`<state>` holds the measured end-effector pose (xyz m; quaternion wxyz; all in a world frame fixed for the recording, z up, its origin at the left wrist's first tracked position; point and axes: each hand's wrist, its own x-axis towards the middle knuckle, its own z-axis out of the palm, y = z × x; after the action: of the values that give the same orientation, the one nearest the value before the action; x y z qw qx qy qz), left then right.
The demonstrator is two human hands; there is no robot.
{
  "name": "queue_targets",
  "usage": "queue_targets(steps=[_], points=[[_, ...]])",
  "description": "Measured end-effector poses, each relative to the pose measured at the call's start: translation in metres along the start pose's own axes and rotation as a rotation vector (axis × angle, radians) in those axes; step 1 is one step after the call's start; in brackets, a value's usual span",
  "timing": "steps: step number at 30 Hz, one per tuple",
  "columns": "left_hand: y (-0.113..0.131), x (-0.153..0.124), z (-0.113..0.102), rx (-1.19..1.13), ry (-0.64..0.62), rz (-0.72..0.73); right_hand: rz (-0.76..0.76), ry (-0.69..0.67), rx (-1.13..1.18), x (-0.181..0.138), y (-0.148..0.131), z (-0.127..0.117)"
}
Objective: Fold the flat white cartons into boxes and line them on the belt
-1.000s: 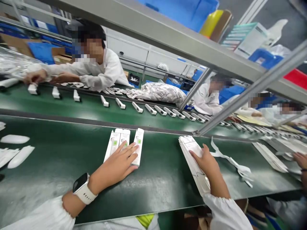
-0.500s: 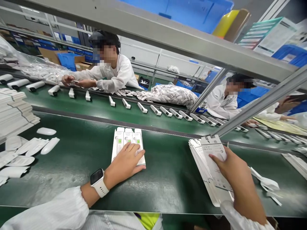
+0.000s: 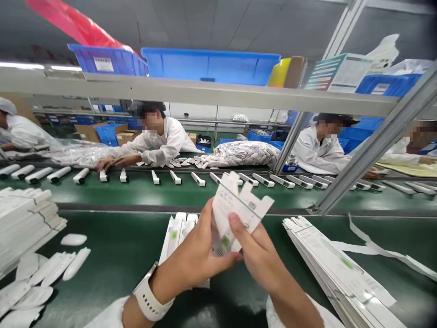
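Both hands hold a white printed carton (image 3: 244, 205) in front of me, its end flaps standing out at the top. My left hand (image 3: 191, 259) grips the left side, thumb toward the lower edge. On the right side, my right hand (image 3: 261, 257) pinches it with the thumb on the printed face. Behind my left hand, white printed boxes (image 3: 173, 234) lie side by side on the green work surface, partly hidden. A pile of flat cartons (image 3: 344, 273) lies to the right of my right hand.
White plastic pieces (image 3: 51, 269) and a tall stack of flat white card (image 3: 30, 223) are at the left. White handheld devices (image 3: 198, 179) line the green belt ahead. Paper strips (image 3: 382, 250) lie right. A metal shelf (image 3: 205, 94) holds blue bins (image 3: 208, 68). Co-workers sit opposite.
My left hand has left the row of boxes and moved right to the carton. My right hand has brought a carton from the pile to the middle. The view has tilted up.
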<state>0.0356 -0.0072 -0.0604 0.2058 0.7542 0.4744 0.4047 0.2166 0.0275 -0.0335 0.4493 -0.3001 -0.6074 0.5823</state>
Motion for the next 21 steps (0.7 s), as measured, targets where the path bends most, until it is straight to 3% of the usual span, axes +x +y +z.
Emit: queue_targets(steps=[2, 5, 7, 12, 15, 18, 21], points=[[0.002, 0.014, -0.014, -0.131, 0.024, -0.009, -0.064, -0.122, -0.064, 0.019, -0.008, 0.008], [-0.003, 0.025, -0.039, -0.194, -0.121, -0.053, -0.136, -0.272, -0.012, 0.049, -0.017, 0.005], [-0.008, 0.030, -0.049, -0.183, -0.173, -0.116, -0.216, -0.289, 0.111, 0.068, -0.018, 0.002], [-0.022, 0.044, -0.047, -0.153, 0.003, -0.163, -0.366, -0.072, 0.261, 0.096, -0.010, 0.003], [-0.027, 0.050, -0.041, -0.137, 0.081, -0.150, -0.307, 0.009, 0.263, 0.098, -0.007, 0.005], [-0.029, 0.049, -0.032, -0.060, 0.163, -0.154, -0.231, 0.200, 0.179, 0.097, -0.005, 0.012], [-0.032, 0.046, -0.021, 0.051, 0.312, -0.112, -0.270, 0.326, 0.107, 0.095, -0.003, 0.021]])
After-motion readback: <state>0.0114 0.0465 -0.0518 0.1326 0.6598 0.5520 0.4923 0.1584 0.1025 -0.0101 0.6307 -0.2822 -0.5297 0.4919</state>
